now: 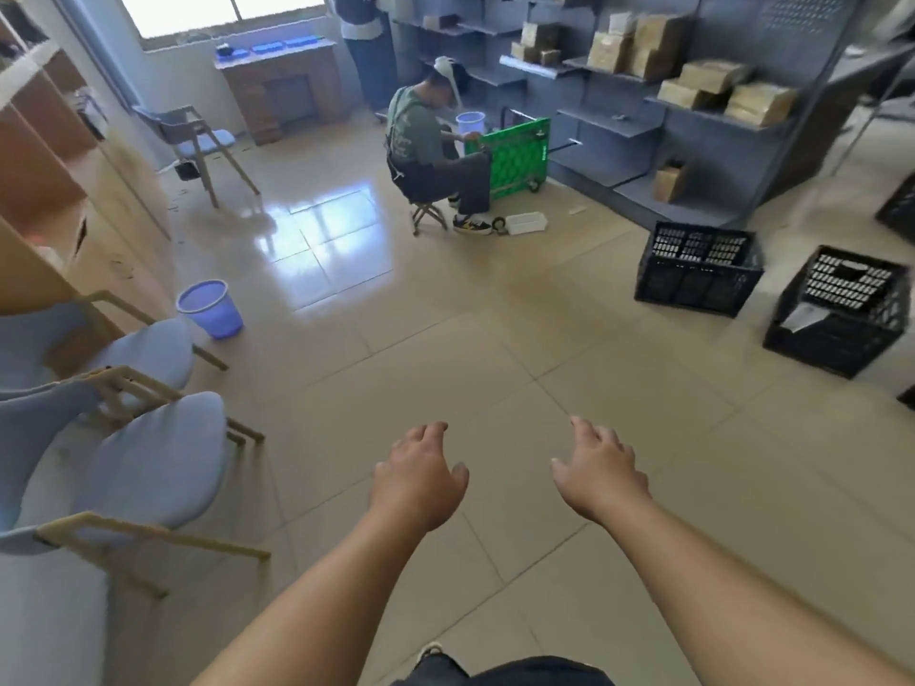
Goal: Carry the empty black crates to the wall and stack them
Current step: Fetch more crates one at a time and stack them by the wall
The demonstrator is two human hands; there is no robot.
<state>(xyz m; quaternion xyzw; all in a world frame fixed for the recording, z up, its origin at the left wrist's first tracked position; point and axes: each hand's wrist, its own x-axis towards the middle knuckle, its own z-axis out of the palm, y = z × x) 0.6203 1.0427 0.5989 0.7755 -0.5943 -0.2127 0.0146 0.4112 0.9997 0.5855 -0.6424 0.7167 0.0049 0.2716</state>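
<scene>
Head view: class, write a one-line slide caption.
Both hands, left and right, are empty and open above the floor; black crates wait ahead right.

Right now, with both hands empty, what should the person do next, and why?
Probably step forward and to the right, toward the nearer black crate. The left hand and right hand are open over bare floor, holding nothing. That crate sits apart on the floor at the right, too far to grab. Something pale lies inside it, so a quick look may be wise; the other black crate looks empty.

Two crates sit side by side on the floor at right, before the shelves; chairs line the left.
</scene>
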